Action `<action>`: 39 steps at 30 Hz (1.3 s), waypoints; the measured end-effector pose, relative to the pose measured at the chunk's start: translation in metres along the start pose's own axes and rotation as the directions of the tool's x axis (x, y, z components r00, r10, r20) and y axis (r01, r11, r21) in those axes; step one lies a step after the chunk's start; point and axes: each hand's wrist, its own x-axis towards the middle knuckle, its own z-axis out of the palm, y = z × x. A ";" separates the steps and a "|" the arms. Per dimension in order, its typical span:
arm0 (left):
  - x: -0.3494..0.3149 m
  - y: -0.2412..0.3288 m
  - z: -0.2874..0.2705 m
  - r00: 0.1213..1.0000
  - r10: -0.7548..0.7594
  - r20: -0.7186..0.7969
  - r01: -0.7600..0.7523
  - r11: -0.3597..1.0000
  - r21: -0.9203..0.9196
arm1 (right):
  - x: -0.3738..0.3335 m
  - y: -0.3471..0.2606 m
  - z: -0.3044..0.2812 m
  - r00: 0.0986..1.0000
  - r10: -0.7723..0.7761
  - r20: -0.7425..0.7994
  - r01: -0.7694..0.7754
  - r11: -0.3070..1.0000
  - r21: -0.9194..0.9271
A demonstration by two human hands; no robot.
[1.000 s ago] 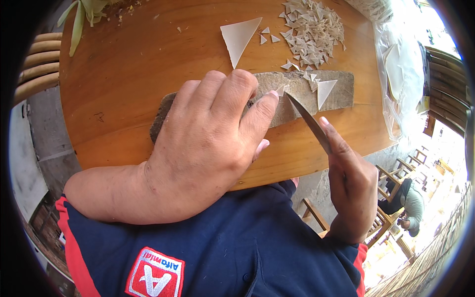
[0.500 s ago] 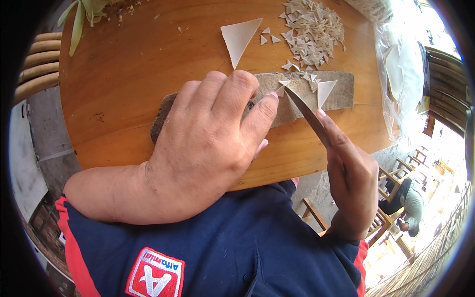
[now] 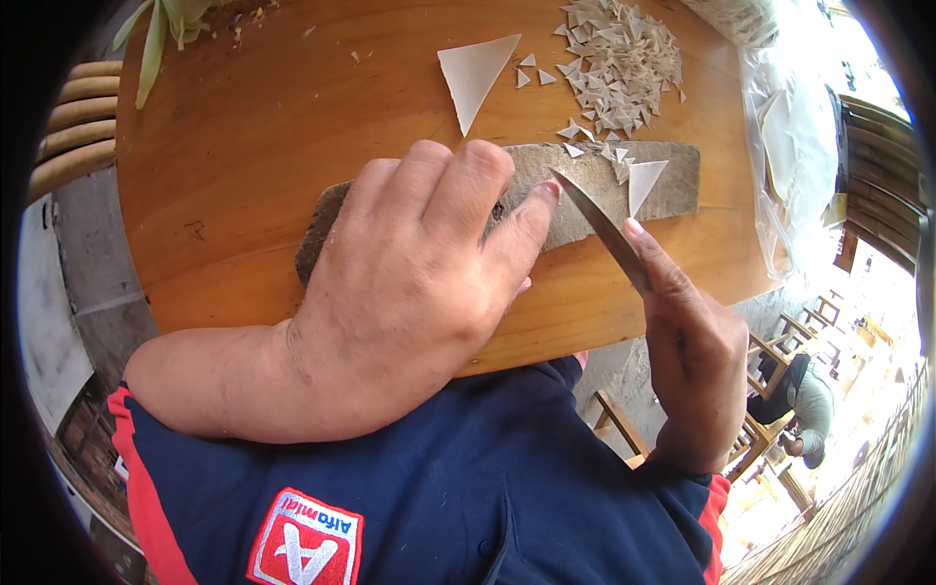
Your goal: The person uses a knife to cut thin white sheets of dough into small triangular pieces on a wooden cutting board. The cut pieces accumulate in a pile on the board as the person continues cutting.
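My right hand (image 3: 690, 356) grips a small knife (image 3: 609, 232), index finger stretched along its blade. The knife tip touches down on the worn wooden board (image 3: 670, 195), right beside my left thumb. Across the left part of that board lies my left hand (image 3: 409, 244), its fingers curled and thumb reaching toward the blade; whatever may be pinched beneath is hidden. A thin white triangular piece (image 3: 643, 181) rests on the board to the right of the knife. Smaller white bits (image 3: 618, 159) lie around it and at the board's far edge.
Beyond the board, a heap of small white triangles (image 3: 624, 68) covers part of the wooden table (image 3: 244, 175). A larger white triangle (image 3: 476, 80) lies left of it. Clear plastic bags (image 3: 770, 156) line the right side, green husks (image 3: 156, 44) the far left. A person (image 3: 809, 405) is at lower right.
A small white triangle has moved from the knife tip to the board's far edge. The knife tip has shifted slightly left, and the white bit by my left thumb is out of sight.
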 end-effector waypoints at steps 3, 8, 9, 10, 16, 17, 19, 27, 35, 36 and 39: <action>-0.001 0.000 0.001 1.000 0.001 -0.005 -0.001 1.000 0.017 | 0.003 -0.012 -0.001 0.997 0.059 0.059 -0.057 0.998 -0.022; -0.001 0.001 0.001 1.000 0.004 -0.023 -0.004 1.000 0.019 | 0.002 -0.016 0.002 0.996 0.069 0.051 -0.069 0.998 -0.016; -0.001 0.000 0.001 1.000 0.003 -0.027 -0.003 1.000 0.023 | 0.003 -0.016 0.003 0.997 0.066 0.048 -0.066 0.998 -0.013; -0.001 0.000 0.002 1.000 0.005 -0.030 -0.004 1.000 0.025 | 0.002 -0.015 0.005 0.998 0.058 0.037 -0.057 0.998 -0.018; 0.000 0.002 0.002 1.000 0.008 -0.030 -0.006 0.999 0.038 | -0.002 -0.007 0.019 0.998 -0.046 -0.046 0.041 0.994 -0.099; 0.000 0.002 0.002 0.999 0.011 -0.032 -0.009 0.999 0.042 | -0.003 -0.007 0.021 0.996 -0.062 -0.062 0.054 0.992 -0.116; 0.000 0.002 0.002 0.999 0.019 -0.037 -0.017 0.999 0.051 | -0.003 -0.008 0.026 0.994 -0.075 -0.080 0.063 0.988 -0.143; 0.000 0.001 0.004 0.998 0.010 -0.057 -0.007 0.999 0.052 | -0.013 -0.015 0.014 0.998 0.069 -0.009 -0.070 0.996 -0.062; 0.006 -0.003 -0.004 0.997 -0.060 -0.043 0.051 0.982 -0.182 | -0.023 -0.002 0.017 0.994 0.079 -0.080 -0.064 0.983 0.170; 0.006 -0.005 -0.004 0.996 -0.068 -0.053 0.056 0.978 -0.201 | -0.022 -0.002 0.017 0.996 0.052 -0.077 -0.040 0.987 0.155; 0.008 -0.006 -0.002 0.995 -0.074 -0.073 0.056 0.973 -0.225 | -0.019 -0.006 0.011 1.000 0.007 0.010 -0.008 0.997 0.081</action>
